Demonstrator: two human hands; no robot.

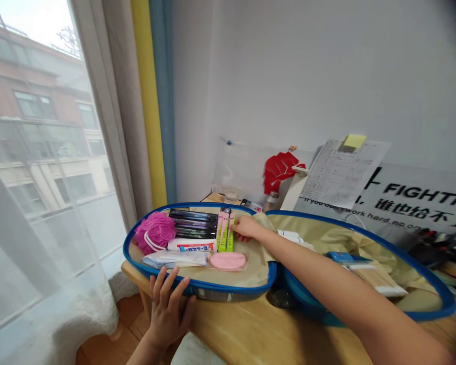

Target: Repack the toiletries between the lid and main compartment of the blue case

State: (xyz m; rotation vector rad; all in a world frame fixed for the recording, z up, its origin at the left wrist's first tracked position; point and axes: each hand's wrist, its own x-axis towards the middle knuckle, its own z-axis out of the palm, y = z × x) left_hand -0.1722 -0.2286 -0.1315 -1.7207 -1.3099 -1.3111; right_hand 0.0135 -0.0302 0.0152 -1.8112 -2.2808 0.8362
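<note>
An open suitcase with a blue rim (231,290) and beige lining lies spread on the wooden table. Its left half holds a purple bath puff (156,230), several dark slim packs (194,224), a toothpaste tube (192,245), a white-blue packet (175,259), a pink oval item in clear wrap (228,260) and slim pink-and-green packets (222,233). My right hand (248,228) reaches in with curled fingers, closed at the rightmost of these slim packets. Fingers spread, my left hand (170,299) rests against the case's near rim.
In the case's right half are white rolls (290,236), a blue item (341,257) and a pack of thin wooden sticks (380,279). Behind stand a clipped paper sheet (344,170) and a bottle (272,201). Curtains (161,101) hang at the left.
</note>
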